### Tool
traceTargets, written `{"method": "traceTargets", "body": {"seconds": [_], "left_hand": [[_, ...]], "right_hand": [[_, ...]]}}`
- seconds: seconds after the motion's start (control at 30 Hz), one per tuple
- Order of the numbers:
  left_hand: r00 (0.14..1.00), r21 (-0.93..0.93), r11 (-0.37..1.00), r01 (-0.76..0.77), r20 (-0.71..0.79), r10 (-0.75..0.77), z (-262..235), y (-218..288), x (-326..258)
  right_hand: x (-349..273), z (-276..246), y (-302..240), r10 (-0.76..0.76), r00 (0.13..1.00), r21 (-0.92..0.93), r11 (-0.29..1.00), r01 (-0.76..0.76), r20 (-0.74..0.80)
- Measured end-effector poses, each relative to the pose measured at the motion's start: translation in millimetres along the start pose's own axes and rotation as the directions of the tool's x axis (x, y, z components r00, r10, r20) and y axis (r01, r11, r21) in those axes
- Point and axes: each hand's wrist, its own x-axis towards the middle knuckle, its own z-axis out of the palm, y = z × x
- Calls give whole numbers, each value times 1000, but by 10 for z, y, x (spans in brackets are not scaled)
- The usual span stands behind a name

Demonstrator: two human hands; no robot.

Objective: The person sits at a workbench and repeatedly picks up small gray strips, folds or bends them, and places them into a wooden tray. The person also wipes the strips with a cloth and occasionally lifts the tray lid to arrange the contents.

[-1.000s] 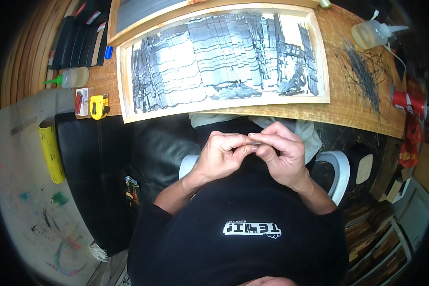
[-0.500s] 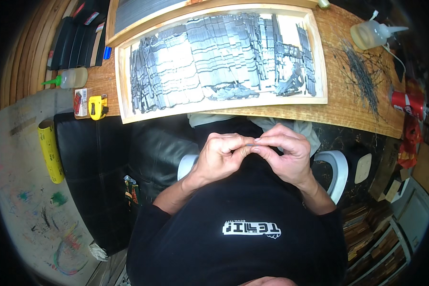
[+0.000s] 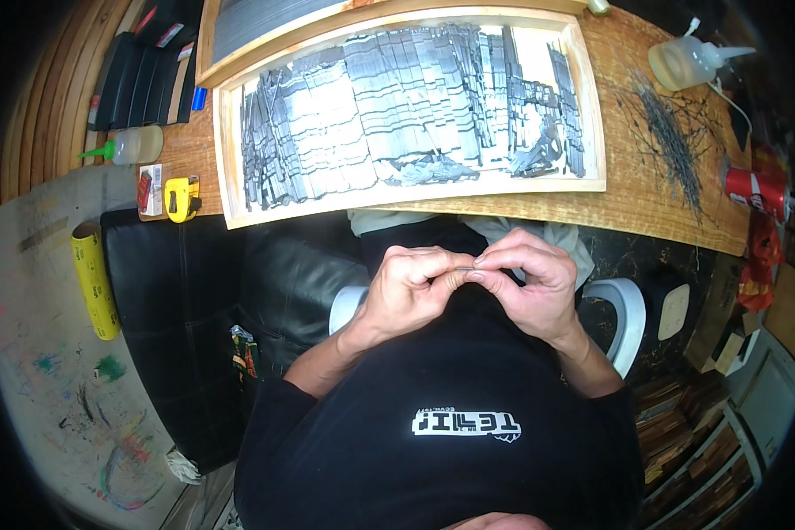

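Note:
Both hands meet in front of my chest, just short of the table edge. My left hand [image 3: 415, 284] pinches one end of a small thin dark strip [image 3: 467, 269] between thumb and forefinger. The other end sits in the pinch of my right hand [image 3: 532, 281]. Only a sliver of the strip shows between the fingertips. Beyond my hands lies a shallow wooden-framed tray [image 3: 415, 203], its white base covered with rows of dark grey strips [image 3: 406, 97]. Some short pieces are heaped near its front edge.
A second wooden frame [image 3: 205, 44] overlaps behind. On the table [image 3: 627, 168] are a pile of thin dark slivers [image 3: 671, 146], a squeeze bottle [image 3: 685, 64], a red can [image 3: 755, 192], a yellow tape measure [image 3: 182, 199] and a green-tipped bottle [image 3: 137, 144]. A black leather seat [image 3: 163, 327] stands left.
The strip between my fingertips looks slightly turned. My hands otherwise keep the same place, and the tray and table things have not moved.

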Motion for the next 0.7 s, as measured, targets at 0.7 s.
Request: {"method": "traceTargets", "body": {"seconds": [0.7], "left_hand": [[1000, -44, 999, 15, -12, -15, 11, 49, 26]], "right_hand": [[-2, -23, -17, -12, 1000, -12, 1000, 13, 15]]}}
